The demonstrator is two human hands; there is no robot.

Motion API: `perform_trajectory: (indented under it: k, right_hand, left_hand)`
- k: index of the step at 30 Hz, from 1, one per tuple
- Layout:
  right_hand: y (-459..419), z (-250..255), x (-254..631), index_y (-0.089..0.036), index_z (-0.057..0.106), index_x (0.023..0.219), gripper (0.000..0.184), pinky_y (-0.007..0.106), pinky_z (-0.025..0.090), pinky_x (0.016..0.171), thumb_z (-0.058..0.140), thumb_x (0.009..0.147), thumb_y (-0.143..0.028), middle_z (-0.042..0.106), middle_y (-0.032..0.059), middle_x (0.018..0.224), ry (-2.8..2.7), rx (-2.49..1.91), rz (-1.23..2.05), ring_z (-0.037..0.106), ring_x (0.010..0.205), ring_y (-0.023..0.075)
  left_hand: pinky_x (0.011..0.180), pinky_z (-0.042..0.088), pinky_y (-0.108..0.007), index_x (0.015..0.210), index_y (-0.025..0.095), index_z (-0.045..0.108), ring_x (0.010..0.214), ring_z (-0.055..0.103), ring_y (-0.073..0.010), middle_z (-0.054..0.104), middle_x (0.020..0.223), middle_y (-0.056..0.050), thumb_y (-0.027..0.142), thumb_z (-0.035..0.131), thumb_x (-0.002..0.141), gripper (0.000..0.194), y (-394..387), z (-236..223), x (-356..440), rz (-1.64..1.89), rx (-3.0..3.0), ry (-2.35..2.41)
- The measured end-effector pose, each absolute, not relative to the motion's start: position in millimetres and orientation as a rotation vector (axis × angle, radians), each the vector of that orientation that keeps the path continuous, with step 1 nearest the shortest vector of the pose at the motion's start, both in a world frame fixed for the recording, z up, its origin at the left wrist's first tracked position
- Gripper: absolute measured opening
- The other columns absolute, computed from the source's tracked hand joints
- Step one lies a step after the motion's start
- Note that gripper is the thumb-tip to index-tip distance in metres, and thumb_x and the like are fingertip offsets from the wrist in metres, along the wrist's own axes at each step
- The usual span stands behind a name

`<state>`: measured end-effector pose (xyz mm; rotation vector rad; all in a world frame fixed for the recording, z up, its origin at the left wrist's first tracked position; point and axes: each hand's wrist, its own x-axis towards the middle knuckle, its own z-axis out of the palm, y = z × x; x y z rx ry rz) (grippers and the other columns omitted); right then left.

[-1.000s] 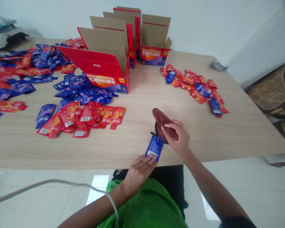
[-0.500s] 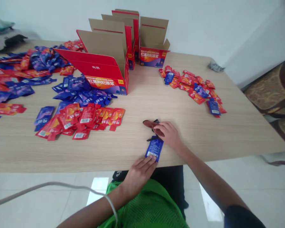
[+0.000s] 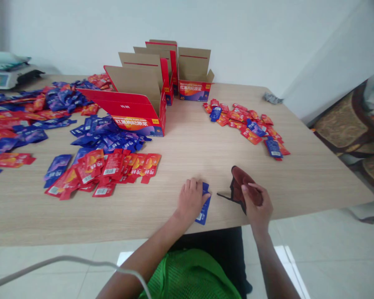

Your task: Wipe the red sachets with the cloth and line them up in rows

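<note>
Near the table's front edge lies a blue sachet (image 3: 203, 214), flat, its printed side up. My left hand (image 3: 190, 198) covers its left side, thumb across the sachet and fingers curled at its upper left edge. To the right, my right hand (image 3: 259, 207) pinches a brown cloth-like piece with black edging (image 3: 243, 182) and a thin black strip sticking out to the left. What this piece is exactly, I cannot make out. It is apart from the sachet.
Red sachets (image 3: 102, 170) and blue sachets (image 3: 96, 128) lie piled at left. Open red cartons (image 3: 140, 108) stand behind them, another carton (image 3: 195, 89) beside. A mixed sachet pile (image 3: 249, 124) is at right. A scale (image 3: 6, 79) stands far left, a cable (image 3: 65, 258) crosses below.
My right hand has moved right and toward me, carrying the brown piece away from the blue sachet. My left hand has shifted from the sachet's lower end to its upper left side.
</note>
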<state>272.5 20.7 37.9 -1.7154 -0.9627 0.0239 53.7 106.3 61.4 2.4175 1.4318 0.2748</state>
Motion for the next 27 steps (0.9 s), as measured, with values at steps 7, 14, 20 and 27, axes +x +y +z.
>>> perform_trajectory:
  k: [7, 14, 20, 27]
  right_hand:
    - [5.9, 13.7, 271.6, -0.022, 0.073, 0.110, 0.042, 0.044, 0.051, 0.098, 0.077, 0.089, -0.058, 0.076, 0.0092, 0.113, -0.810, -1.756, 0.068, 0.069, 0.107, 0.0282]
    - [8.7, 15.3, 270.1, -0.021, 0.073, 0.109, 0.040, 0.043, 0.052, 0.096, 0.075, 0.091, -0.058, 0.075, 0.0090, 0.110, -0.852, -1.741, 0.033, 0.070, 0.103, 0.0273]
    - [8.3, 15.2, 270.0, -0.021, 0.073, 0.109, 0.037, 0.043, 0.052, 0.096, 0.075, 0.092, -0.054, 0.075, 0.0089, 0.110, -0.872, -1.723, 0.032, 0.069, 0.103, 0.0268]
    - [10.3, 24.5, 277.6, -0.022, 0.074, 0.109, 0.040, 0.045, 0.053, 0.096, 0.077, 0.089, -0.056, 0.076, 0.0084, 0.110, -0.884, -1.740, 0.119, 0.071, 0.103, 0.0281]
  left_hand:
    - [0.090, 0.056, -0.035, 0.129, 0.017, 0.066, 0.104, 0.070, -0.0265, 0.070, 0.116, -0.010, 0.024, 0.082, 0.088, 0.044, 132.7, 60.2, 53.8, 0.235, 2.232, 1.148]
    - [0.083, 0.052, -0.029, 0.110, 0.024, 0.080, 0.095, 0.067, -0.0195, 0.067, 0.098, -0.005, 0.033, 0.067, 0.103, 0.018, 131.7, 102.7, 30.8, 0.648, 2.058, 0.758]
    - [0.105, 0.042, -0.042, 0.111, 0.031, 0.081, 0.119, 0.062, -0.0241, 0.072, 0.117, -0.004, 0.008, 0.067, 0.099, 0.030, 101.7, 94.8, -4.0, 0.557, 2.363, 0.618]
    - [0.118, 0.046, -0.054, 0.140, 0.025, 0.065, 0.146, 0.051, -0.0311, 0.061, 0.152, -0.012, 0.032, 0.071, 0.101, 0.040, 52.4, 53.1, -31.1, 0.393, 2.649, 0.717]
